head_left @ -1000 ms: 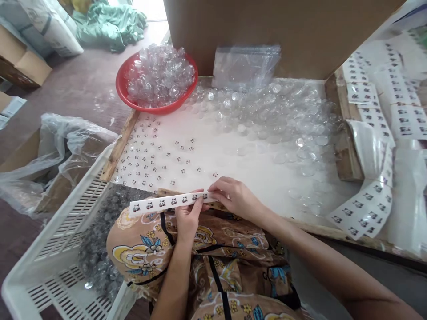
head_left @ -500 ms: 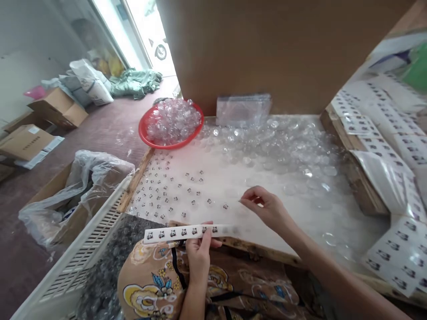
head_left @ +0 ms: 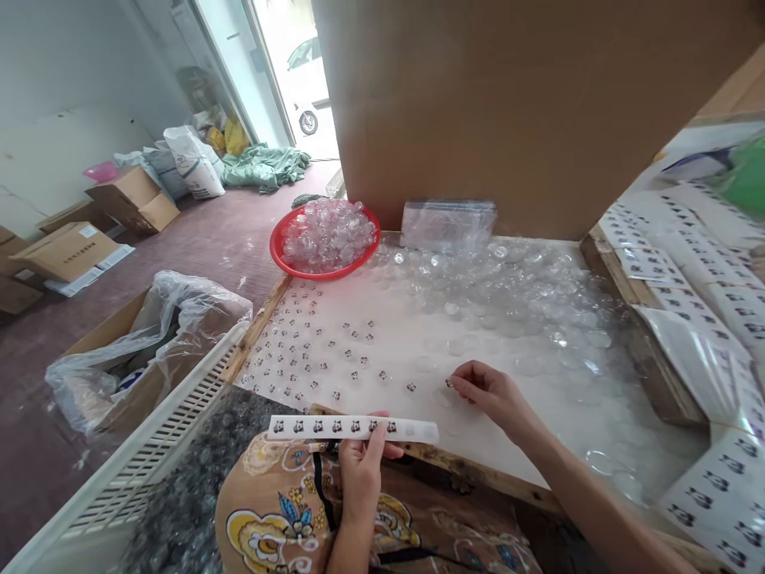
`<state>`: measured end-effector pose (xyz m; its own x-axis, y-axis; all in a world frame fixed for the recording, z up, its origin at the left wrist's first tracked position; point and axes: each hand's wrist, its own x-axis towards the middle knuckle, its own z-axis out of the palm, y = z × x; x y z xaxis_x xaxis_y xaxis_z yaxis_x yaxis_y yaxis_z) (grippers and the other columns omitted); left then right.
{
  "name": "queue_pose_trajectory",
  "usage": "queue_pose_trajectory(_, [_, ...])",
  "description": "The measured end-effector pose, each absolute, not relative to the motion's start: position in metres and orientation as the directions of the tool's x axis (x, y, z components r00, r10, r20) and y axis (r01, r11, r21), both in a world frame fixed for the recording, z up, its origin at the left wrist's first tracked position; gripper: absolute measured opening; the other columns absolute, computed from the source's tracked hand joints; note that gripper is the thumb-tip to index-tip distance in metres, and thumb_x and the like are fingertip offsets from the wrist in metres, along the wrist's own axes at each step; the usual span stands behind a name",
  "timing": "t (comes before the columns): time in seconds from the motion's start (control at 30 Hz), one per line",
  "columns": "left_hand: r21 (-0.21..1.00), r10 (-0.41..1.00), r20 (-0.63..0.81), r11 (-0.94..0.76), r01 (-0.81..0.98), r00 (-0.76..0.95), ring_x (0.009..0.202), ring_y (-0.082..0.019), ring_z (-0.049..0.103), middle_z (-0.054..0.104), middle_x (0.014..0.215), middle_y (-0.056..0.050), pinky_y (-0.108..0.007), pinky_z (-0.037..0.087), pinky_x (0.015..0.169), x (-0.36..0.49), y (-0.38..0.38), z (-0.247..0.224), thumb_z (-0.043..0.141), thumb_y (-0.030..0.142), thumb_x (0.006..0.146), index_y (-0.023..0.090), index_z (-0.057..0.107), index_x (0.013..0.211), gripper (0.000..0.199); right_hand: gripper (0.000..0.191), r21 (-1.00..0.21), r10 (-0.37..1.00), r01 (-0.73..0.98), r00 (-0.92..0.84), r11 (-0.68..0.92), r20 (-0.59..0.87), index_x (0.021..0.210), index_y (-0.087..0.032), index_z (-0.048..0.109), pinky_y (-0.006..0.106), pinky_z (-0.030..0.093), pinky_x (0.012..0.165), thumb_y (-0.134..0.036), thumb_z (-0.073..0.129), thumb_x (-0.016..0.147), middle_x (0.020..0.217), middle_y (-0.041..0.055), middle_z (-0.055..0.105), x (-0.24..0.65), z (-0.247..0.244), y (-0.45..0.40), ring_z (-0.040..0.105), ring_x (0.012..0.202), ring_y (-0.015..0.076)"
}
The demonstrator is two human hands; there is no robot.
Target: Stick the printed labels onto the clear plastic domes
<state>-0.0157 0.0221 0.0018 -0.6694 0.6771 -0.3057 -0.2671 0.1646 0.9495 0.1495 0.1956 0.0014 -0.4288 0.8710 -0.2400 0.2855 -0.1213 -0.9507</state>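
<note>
A white strip of panda stickers (head_left: 316, 428) lies level in my left hand (head_left: 362, 462), pinched between thumb and fingers near its right part, where the backing is bare. Over the white tabletop (head_left: 388, 311), my right hand (head_left: 487, 391) has its thumb and forefinger together on a small panda sticker (head_left: 449, 383), low against the surface. Left of it a clear disc with a panda sticker (head_left: 411, 387) rests on the table. Several more such discs spread toward the left edge. Loose clear discs (head_left: 526, 287) without pictures are heaped at the back right.
A red basin (head_left: 278, 259) of clear plastic pieces stands at the back left, beside a clear plastic box (head_left: 448, 223). Sticker sheets (head_left: 711, 486) hang over the right side. A white crate (head_left: 149, 422) of clear pieces and a plastic-lined carton (head_left: 107, 339) are on the left.
My right hand has come down a little and now presses a sticker near the tabletop. The view has shifted slightly; my left hand still holds the strip.
</note>
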Motion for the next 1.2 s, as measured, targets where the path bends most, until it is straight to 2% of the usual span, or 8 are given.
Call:
queue_pose_trajectory(0.17, [0.953,0.68,-0.292,0.149,-0.264,-0.672,0.052,-0.02,0.07,0.075,0.064,-0.008,-0.027,0.054,0.056,-0.016,0.021,0.001,0.074,0.051,0.072,0.01,0.077,0.094,0.046,0.044,-0.968,0.873,0.211,-0.438,-0.135,-0.217,0.074,-0.018,0.061,0.025,0.036,0.052,-0.06,0.07,0.068,0.061,-0.0012,0.054,0.149,-0.005,0.197,0.046,0.056,0.0116])
queue_pose_trajectory(0.37, [0.96,0.683,-0.278,0.17,-0.223,-0.675,0.055,-0.022,0.07,0.071,0.054,-0.005,-0.029,0.055,0.059,-0.016,0.022,0.0,0.071,0.05,0.075,0.01,0.076,0.095,0.045,0.043,-0.967,0.875,0.219,-0.433,-0.134,-0.219,0.075,-0.018,0.061,0.025,0.035,0.051,-0.059,0.071,0.07,0.061,-0.0011,0.055,0.15,-0.012,0.198,0.046,0.055,0.011])
queue_pose_trajectory(0.5, [0.968,0.688,-0.252,0.192,-0.164,-0.68,0.063,-0.023,0.072,0.068,0.049,-0.004,-0.034,0.056,0.076,-0.014,0.022,0.005,0.07,0.043,0.077,0.009,0.076,0.096,0.039,0.043,-0.963,0.89,0.227,-0.393,-0.148,-0.23,0.073,-0.018,0.061,0.025,0.036,0.051,-0.058,0.073,0.066,0.059,-0.001,0.055,0.152,-0.01,0.197,0.046,0.055,0.0109])
queue_pose_trajectory(0.63, [0.969,0.696,-0.246,0.185,-0.162,-0.675,0.063,-0.023,0.072,0.07,0.053,-0.004,-0.034,0.056,0.076,-0.014,0.024,0.006,0.069,0.041,0.08,0.009,0.077,0.098,0.037,0.04,-0.959,0.887,0.226,-0.389,-0.169,-0.248,0.074,-0.017,0.061,0.025,0.037,0.052,-0.055,0.072,0.066,0.061,-0.0004,0.057,0.152,-0.004,0.198,0.046,0.055,0.0104])
queue_pose_trajectory(0.9, [0.98,0.711,-0.196,0.16,-0.116,-0.675,0.071,-0.023,0.073,0.071,0.054,-0.005,-0.033,0.055,0.079,-0.015,0.023,0.002,0.067,0.039,0.082,0.01,0.077,0.096,0.033,0.027,-0.914,0.867,0.402,-0.438,-0.049,-0.239,0.072,-0.017,0.063,0.025,0.032,0.05,-0.045,0.066,0.071,0.06,-0.0002,0.056,0.152,0.006,0.193,0.045,0.054,0.0113])
queue_pose_trajectory(1.2, [0.981,0.717,-0.19,0.164,-0.102,-0.67,0.071,-0.023,0.073,0.071,0.054,-0.005,-0.035,0.054,0.083,-0.016,0.022,0.0,0.066,0.038,0.084,0.01,0.077,0.095,0.032,0.017,-0.852,0.861,0.515,-0.47,0.09,-0.193,0.068,-0.019,0.063,0.026,0.036,0.053,-0.035,0.061,0.071,0.058,-0.0006,0.058,0.146,0.004,0.192,0.048,0.054,0.0123])
